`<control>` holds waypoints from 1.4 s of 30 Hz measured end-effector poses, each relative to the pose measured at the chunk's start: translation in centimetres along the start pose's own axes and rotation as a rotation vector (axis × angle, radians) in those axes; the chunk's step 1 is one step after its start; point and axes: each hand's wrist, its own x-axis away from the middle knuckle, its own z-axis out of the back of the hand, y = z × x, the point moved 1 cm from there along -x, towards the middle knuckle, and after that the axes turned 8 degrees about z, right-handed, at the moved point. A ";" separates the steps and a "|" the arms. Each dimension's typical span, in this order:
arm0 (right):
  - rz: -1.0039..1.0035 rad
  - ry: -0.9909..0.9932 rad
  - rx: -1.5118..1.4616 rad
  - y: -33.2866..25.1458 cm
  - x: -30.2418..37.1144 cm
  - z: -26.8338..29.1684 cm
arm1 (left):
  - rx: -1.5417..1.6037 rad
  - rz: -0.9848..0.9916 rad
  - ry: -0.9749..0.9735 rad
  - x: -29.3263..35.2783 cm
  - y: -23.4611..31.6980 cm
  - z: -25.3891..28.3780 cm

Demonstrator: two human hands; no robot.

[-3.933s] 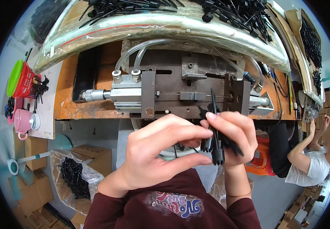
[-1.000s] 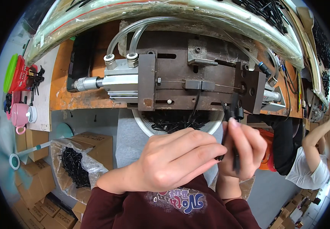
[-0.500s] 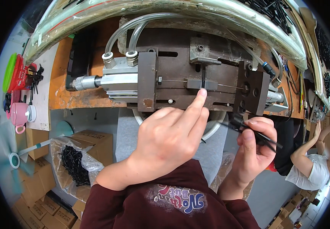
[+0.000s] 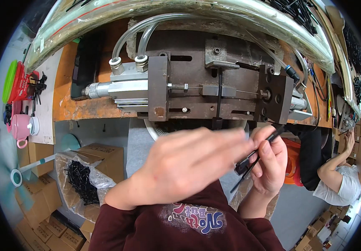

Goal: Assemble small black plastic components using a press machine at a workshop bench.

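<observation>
My right hand [image 4: 271, 161] is closed around several thin black plastic rods [image 4: 243, 166] with thicker black ends. Close beside it, my left hand [image 4: 188, 161] reaches across with its fingers at those rods. Motion smears the left fingers, so whether they pinch anything is unclear. Beyond both hands, a brown metal fixture [image 4: 188, 106] lies across the bench. Another black rod [image 4: 219, 98] rests crosswise over its small grey block [image 4: 207, 90], its thick end [image 4: 217, 123] toward me. Thin metal pins run from both sides to the block, and a threaded bolt [image 4: 178, 86] sticks out at the left.
Clear hoses [image 4: 126, 35] arch behind the fixture from a silver cylinder [image 4: 130, 88]. A plastic-lined box of black parts [image 4: 82, 182] stands lower left, near a fan [image 4: 16, 176]. A pink cup [image 4: 20, 126] sits at left. Another person [image 4: 341, 184] works at far right.
My left hand has left the rod on the block and moved right, toward my right hand. The right hand shifted left. Bolts on both sides of the fixture now stick out further inward.
</observation>
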 end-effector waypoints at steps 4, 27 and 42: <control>-0.095 -0.080 -0.033 0.5 -0.1 -0.3 | 0.220 -0.005 -0.055 0.8 0.7 0.5; 0.154 0.109 -0.069 -0.6 0.4 -0.3 | -0.526 0.077 0.047 0.0 -0.7 -1.2; 0.065 0.074 -0.008 -0.1 0.2 -1.4 | 0.323 0.103 0.040 1.3 0.3 0.0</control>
